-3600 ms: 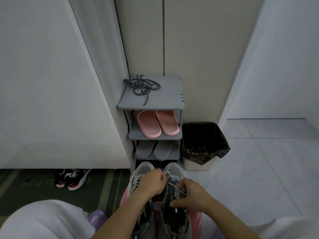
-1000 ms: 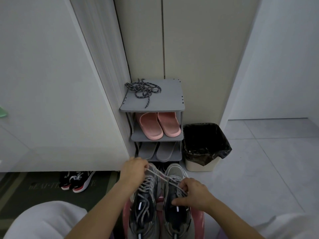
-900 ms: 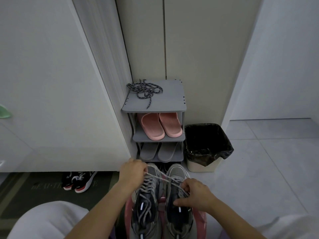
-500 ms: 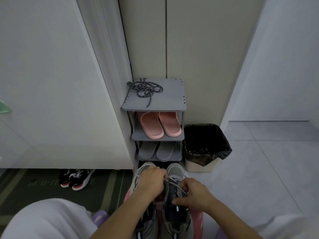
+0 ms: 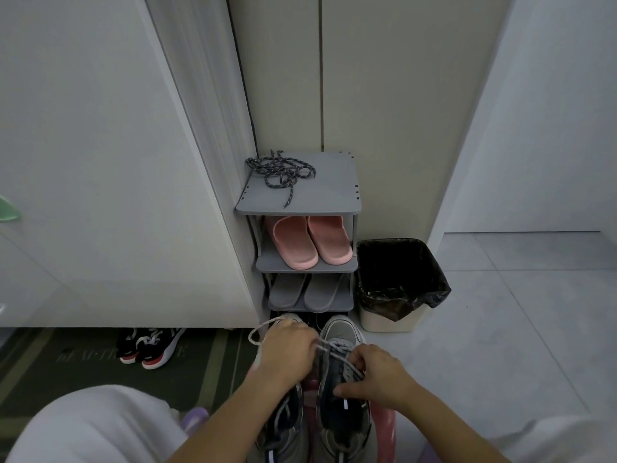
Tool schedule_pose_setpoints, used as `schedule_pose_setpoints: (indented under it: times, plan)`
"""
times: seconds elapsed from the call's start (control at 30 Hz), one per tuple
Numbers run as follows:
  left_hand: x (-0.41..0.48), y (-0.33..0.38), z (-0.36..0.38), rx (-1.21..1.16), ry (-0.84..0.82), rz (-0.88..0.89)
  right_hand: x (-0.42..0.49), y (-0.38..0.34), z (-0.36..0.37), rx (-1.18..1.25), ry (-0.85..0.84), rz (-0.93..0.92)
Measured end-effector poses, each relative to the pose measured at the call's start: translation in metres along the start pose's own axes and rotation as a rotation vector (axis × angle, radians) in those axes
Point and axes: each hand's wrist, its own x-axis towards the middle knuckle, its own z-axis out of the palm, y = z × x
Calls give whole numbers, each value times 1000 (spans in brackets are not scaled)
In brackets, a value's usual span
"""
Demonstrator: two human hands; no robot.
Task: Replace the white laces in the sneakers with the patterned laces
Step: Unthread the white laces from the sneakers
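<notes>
The rack (image 5: 334,198) holds the patterned laces (image 5: 280,172) tangled on its top shelf, well apart from both hands. Below it, the left sneaker (image 5: 283,426) and right sneaker (image 5: 340,332) have their heels cut off by the frame edge. The left hand (image 5: 287,354) hides the left toe and grips a white lace (image 5: 257,332). The right hand (image 5: 377,375) clutches the right sneaker's lacing, fingertips hidden.
</notes>
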Motion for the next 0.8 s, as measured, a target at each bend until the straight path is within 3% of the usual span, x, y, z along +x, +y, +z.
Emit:
schedule_pose_setpoints:
  times: [0.1, 0.23, 0.47, 0.73, 0.8]
  plan:
    - [4, 16, 4, 27, -62, 32, 0, 0, 1, -3, -1, -1]
    - [7, 7, 2, 46, -15, 1, -1, 1, -1, -7, -15, -2]
    - [2, -41, -10, -6, 76, -195, 0, 1, 1, 12, -20, -7]
    - [3, 0, 4, -149, -9, -30, 1, 1, 2, 14, -28, 15]
    - [5, 9, 8, -200, -58, -46, 2, 3, 2, 137, -35, 41]
